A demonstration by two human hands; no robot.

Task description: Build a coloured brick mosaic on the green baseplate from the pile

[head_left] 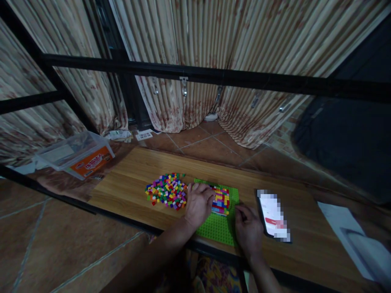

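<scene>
A green studded baseplate [218,231] lies on the wooden table, carrying a block of colourful toy bricks [222,200] built up in rows. My left hand [199,202] reaches over the left part of these rows, its fingers bent and close together. Whatever is under or between those fingertips is hidden. At the plate's right edge rests my right hand [249,228], curled closed, with nothing visible in it. Just left of my left hand spreads a heap of loose small bricks [167,190] in many colours.
A phone [273,215] with a lit screen lies on the table [128,175] right of my right hand. White paper [342,232] is at the far right. A clear plastic box [76,154] with an orange label stands left beyond the table. A black rail [214,75] crosses before curtains.
</scene>
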